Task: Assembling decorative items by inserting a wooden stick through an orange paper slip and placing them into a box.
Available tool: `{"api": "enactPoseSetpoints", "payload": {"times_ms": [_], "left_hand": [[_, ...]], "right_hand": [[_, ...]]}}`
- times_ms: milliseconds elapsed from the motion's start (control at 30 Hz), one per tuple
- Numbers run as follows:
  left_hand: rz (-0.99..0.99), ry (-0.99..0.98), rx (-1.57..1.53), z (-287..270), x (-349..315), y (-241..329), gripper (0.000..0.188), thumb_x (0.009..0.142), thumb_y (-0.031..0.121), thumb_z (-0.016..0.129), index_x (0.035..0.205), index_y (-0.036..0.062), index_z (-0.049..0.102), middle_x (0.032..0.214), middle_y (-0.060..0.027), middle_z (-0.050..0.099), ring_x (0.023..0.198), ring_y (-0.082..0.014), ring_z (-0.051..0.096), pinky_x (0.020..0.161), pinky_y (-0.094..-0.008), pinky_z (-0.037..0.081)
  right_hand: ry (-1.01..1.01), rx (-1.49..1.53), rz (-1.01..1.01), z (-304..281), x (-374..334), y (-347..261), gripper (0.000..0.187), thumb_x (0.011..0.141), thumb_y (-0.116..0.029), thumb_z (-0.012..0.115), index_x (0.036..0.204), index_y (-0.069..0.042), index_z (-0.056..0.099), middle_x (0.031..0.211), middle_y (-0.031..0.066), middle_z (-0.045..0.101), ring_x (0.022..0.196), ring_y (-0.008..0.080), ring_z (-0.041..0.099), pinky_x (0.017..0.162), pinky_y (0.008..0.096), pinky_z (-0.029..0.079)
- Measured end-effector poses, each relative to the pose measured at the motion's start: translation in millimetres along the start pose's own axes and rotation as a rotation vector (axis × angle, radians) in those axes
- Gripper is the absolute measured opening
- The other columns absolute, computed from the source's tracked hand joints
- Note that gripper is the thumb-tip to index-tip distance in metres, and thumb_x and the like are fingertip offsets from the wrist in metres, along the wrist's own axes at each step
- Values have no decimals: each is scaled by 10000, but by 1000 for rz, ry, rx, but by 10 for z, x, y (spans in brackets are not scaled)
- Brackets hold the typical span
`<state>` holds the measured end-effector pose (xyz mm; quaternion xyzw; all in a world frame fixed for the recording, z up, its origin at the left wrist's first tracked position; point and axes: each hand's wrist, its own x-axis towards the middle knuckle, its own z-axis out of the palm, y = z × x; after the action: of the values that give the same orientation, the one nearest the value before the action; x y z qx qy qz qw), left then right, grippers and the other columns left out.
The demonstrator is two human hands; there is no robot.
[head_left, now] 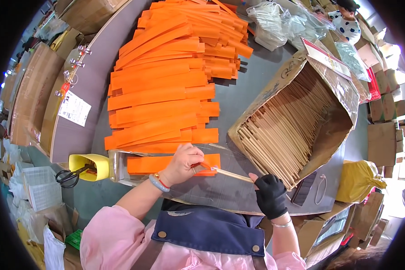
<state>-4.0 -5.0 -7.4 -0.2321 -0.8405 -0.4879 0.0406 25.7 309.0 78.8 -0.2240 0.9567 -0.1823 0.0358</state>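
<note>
My left hand (184,163), bare with bracelets at the wrist, is closed with its fingertips pinching the end of an orange paper sleeve (205,166). A pair of pale wooden chopsticks (235,175) spans the gap between my hands, its left tips at the sleeve's mouth. My right hand (271,194), in a black fingerless glove, grips the other end of the chopsticks. Below my left hand lies a stack of flat orange sleeves (146,164). Just beyond my right hand, a tilted cardboard box (265,92) holds many loose chopsticks (285,130).
Overlapping piles of orange sleeves (159,96) spread over the grey table. To the left, scissors (69,176) rest in a yellow holder (102,167). A dark phone (304,188) lies by the box. Plastic bags (270,22) sit at the back; another person (345,24) is far right.
</note>
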Motion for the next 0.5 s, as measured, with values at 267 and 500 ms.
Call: {"api": "enactPoseSetpoints", "payload": {"times_ms": [267,500], "left_hand": [[294,-83,294,20,211,489,149,762,185,717,891,121,678,902,-11,646,796,-216,594,708,-360,430],[398,-147,356,-65,357,668,114,773,122,641,886,105,646,844,-48,612,794,-236,594,677,-367,446]], "right_hand": [[-207,-50,-85,7,238,-206,441,829,-82,639,1268,-127,640,863,104,636,780,323,627,669,428,491],[283,606,-99,129,379,-428,480,901,-145,644,1351,-28,525,1210,195,617,1114,372,603,943,422,486]]}}
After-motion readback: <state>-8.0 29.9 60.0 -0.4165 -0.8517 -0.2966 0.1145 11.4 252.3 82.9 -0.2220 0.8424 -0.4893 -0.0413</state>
